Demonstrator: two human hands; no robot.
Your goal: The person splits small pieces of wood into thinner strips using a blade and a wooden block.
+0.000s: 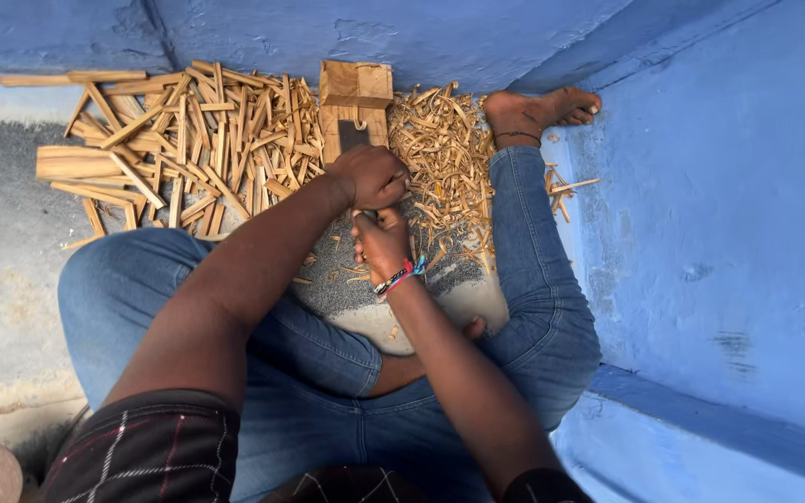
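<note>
At the far left of the frame, near the upper edge, lie a few wide flat wooden slats [76,164], perhaps three or four, stacked loosely on the grey floor [2,242]. Just to their right spreads a dense heap of thin split sticks [207,130], far too many and too overlapped to count; I would put them at several dozen. In the upper middle stands one small wooden block stand [354,102] with a dark blade-like insert set in its front. Right below it the left hand [368,177] is closed in a fist, fingers curled tight around something I cannot make out, pressed against the stand's base. Just under it the right hand [382,242], with coloured bands at the wrist, is also closed, fingers pinched on a slim piece that is mostly hidden between the two hands. To the right of the stand lies a pile of curled shavings [444,158], again beyond counting, reaching to the bare foot [538,112] in the upper right; loose chips are scattered on the floor between the knees. Judging from the piles, a good share of the shaving appears done, given the large heap of curls, while the big stock of split sticks on the left suggests plenty remains; which sticks are finished I cannot tell.
</note>
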